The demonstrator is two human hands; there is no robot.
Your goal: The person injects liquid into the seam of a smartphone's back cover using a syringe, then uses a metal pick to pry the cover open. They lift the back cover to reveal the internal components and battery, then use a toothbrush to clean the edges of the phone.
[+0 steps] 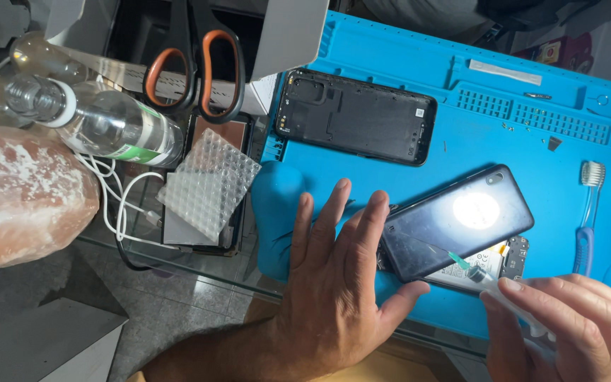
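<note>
Left hand (pixel 334 283) lies open, fingertips touching the phone (pixel 457 223); right hand (pixel 567 322) grips a syringe (pixel 493 283), its tip at the phone's lower edge.

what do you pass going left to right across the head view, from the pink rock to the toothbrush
pink salt rock → clear bottle → bubble tray → left hand → dark phone → right hand holding a syringe → toothbrush
</note>
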